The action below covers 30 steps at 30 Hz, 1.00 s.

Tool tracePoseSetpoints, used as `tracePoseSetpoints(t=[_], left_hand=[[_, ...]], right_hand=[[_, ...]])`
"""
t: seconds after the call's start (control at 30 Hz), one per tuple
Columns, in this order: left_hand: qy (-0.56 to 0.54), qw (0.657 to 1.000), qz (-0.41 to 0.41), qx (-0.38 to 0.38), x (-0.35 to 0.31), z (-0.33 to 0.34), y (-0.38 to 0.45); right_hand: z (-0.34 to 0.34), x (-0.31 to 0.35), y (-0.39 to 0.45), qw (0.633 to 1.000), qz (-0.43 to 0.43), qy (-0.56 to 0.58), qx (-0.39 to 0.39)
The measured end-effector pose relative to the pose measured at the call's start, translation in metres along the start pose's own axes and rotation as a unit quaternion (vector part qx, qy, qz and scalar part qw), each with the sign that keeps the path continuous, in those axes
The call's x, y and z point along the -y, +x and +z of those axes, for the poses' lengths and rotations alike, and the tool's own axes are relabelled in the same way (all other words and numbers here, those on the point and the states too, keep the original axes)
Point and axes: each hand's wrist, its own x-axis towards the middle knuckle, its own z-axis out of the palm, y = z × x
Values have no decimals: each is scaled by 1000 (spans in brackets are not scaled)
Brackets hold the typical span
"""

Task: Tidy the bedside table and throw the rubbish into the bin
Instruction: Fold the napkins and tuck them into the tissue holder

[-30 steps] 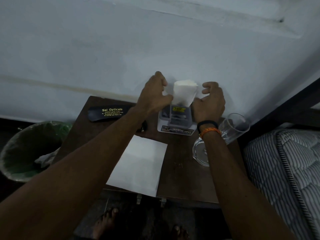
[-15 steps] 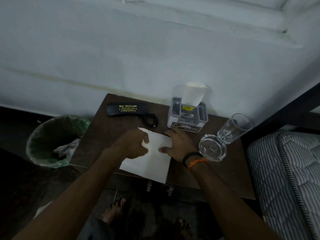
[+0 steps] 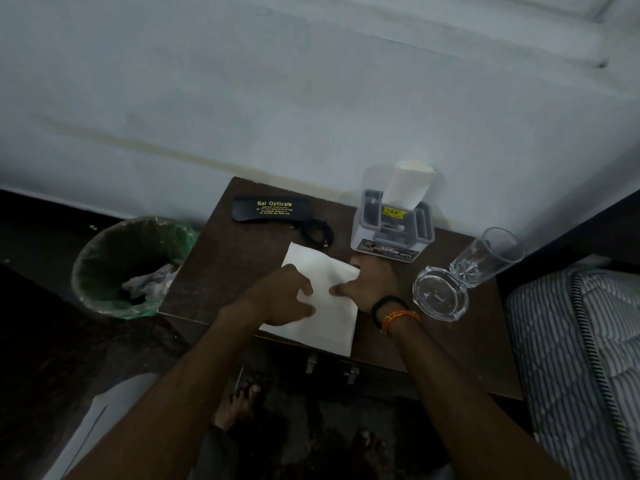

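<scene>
A white sheet of paper (image 3: 329, 306) lies flat on the dark brown bedside table (image 3: 214, 271), near its front edge. My left hand (image 3: 280, 299) rests on the sheet's left part with curled fingers touching it. My right hand (image 3: 370, 285) lies on the sheet's right edge, thumb pointing left across the paper. Whether either hand pinches the paper is unclear. A green-lined bin (image 3: 128, 268) with crumpled rubbish inside stands on the floor left of the table.
A black spectacle case (image 3: 266, 209) and a coiled black cord (image 3: 317, 232) lie at the back. A grey holder (image 3: 391, 230) with white tissue stands by the wall. A glass ashtray (image 3: 440, 296) and tumbler (image 3: 485, 258) sit right. A striped mattress (image 3: 571, 358) borders the right.
Both hands left the tissue holder at the back and came down onto the white sheet near the front. Over the last half second they barely moved.
</scene>
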Motion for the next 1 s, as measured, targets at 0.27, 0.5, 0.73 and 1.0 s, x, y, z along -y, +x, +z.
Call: tracePoseSetpoints(t=[0.27, 0.5, 0.73, 1.0], left_hand=[[-299, 932, -72, -191, 12, -32, 11], [-400, 907, -6, -133, -13, -32, 19], [-430, 885, 96, -148, -35, -28, 23], [-351, 928, 90, -89, -33, -6, 36]], right_hand=[[-19, 0, -18, 917, 18, 399, 19], [-37, 1, -40, 855, -18, 516, -52], [-52, -6, -36, 840, -94, 518, -128], [-25, -35, -29, 881, -68, 462, -77]])
